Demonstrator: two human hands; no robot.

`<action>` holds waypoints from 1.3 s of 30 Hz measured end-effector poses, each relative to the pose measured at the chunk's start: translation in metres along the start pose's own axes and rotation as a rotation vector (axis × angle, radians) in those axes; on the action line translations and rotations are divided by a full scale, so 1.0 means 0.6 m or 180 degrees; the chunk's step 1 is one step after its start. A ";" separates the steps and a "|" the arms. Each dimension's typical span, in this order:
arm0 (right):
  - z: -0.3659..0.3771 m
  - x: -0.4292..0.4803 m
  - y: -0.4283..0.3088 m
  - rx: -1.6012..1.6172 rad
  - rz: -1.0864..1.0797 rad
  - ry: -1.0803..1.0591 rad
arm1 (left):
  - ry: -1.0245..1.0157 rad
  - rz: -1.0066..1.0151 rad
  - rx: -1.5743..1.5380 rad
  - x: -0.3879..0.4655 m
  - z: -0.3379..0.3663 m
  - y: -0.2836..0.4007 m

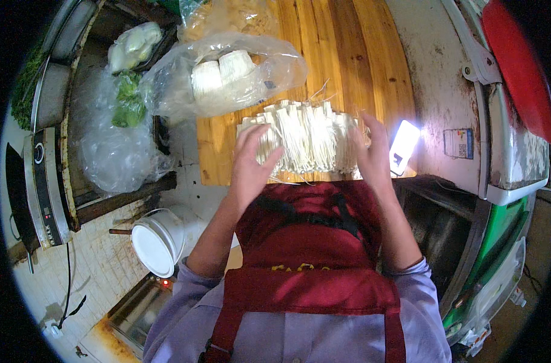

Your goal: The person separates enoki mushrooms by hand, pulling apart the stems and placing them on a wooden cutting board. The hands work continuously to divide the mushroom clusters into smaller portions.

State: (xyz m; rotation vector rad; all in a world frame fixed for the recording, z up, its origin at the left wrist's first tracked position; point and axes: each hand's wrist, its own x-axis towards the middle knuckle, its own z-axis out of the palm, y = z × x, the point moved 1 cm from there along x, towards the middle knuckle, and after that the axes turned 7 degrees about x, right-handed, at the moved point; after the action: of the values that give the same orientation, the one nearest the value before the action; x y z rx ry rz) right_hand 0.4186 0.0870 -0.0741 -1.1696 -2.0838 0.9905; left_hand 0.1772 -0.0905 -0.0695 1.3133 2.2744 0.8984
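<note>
A wide row of white enoki mushrooms (pixel 305 136) lies on the wooden board (pixel 362 54) in front of me. At the left end of the row is my left hand (pixel 253 159), its thumb and fingers spread over the mushrooms. My right hand (pixel 371 149) stands at the right end, fingers apart and pointing away from me; whether it touches the mushrooms I cannot tell. Behind the row, a clear plastic bag (pixel 275 59) holds white bundles (pixel 223 70), likely enoki too. A few loose stems stick out at the row's far and near edges.
A glowing phone (pixel 405 147) lies at the board's right edge. Plastic bags (pixel 121 154) and green leafy vegetables (pixel 129 100) lie to the left. A white bucket (pixel 155 247) stands lower left. A metal-cornered appliance (pixel 520 149) is on the right, and another bag (pixel 239 16) lies at the far edge.
</note>
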 end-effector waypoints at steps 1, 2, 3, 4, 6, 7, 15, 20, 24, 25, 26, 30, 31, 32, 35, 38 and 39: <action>0.013 -0.014 0.023 0.0168 0.0282 -0.0025 | -0.0059 0.0160 0.0139 -0.005 0.010 0.005; 0.031 -0.028 0.039 0.0344 0.0493 -0.0042 | -0.0087 0.0299 0.0278 -0.010 0.025 0.013; 0.042 -0.041 0.052 0.0507 0.0970 -0.0070 | -0.0106 0.0491 0.0414 -0.014 0.037 0.019; 0.061 -0.052 0.056 0.0501 0.1060 -0.0240 | -0.0169 0.0569 0.0342 -0.014 0.044 0.021; 0.103 -0.067 0.049 0.0347 0.0867 -0.0374 | -0.0231 0.0513 0.0378 -0.010 0.050 0.017; 0.117 -0.069 0.043 0.0310 0.0783 -0.0443 | -0.0229 0.0487 0.0391 -0.009 0.049 0.013; 0.088 -0.053 0.050 0.0673 0.0959 -0.0655 | -0.0214 0.1020 0.0642 0.019 -0.082 0.062; 0.054 -0.070 0.060 0.0886 0.1137 -0.0314 | 0.0135 0.0722 0.0430 0.169 -0.240 0.057; 0.043 -0.103 0.047 0.0925 0.0956 -0.0054 | -0.1312 0.0386 0.1721 0.350 -0.194 -0.045; 0.040 -0.113 0.043 0.1012 0.0864 -0.0028 | -0.1197 0.0461 0.1892 0.371 -0.171 -0.075; 0.036 -0.124 0.040 0.0788 0.0744 0.0101 | -0.1061 0.0518 0.2058 0.389 -0.147 -0.104; 0.010 -0.163 0.045 0.0760 0.0784 0.0032 | -0.0858 0.0821 0.2084 0.460 -0.105 -0.171; 0.005 -0.169 0.049 0.0748 0.0784 0.0077 | -0.0835 0.0892 0.2104 0.465 -0.096 -0.178; 0.001 -0.171 0.053 0.0745 0.0841 0.0083 | -0.0755 0.0783 0.2220 0.463 -0.098 -0.185; -0.004 -0.173 0.064 0.0775 0.0852 0.0202 | -0.0690 0.0478 0.2260 0.452 -0.096 -0.187; 0.001 -0.168 0.068 0.0740 0.0717 0.0194 | -0.0671 0.0401 0.2034 0.433 -0.098 -0.177; 0.004 -0.167 0.069 0.0846 0.0811 0.0144 | -0.0708 0.0261 0.1989 0.427 -0.100 -0.175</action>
State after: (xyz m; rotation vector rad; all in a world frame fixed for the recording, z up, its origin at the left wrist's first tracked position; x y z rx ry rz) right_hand 0.4837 0.0129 -0.1198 -1.3226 -1.7318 1.3002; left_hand -0.0529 0.0724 -0.0964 1.6587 2.4184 0.0297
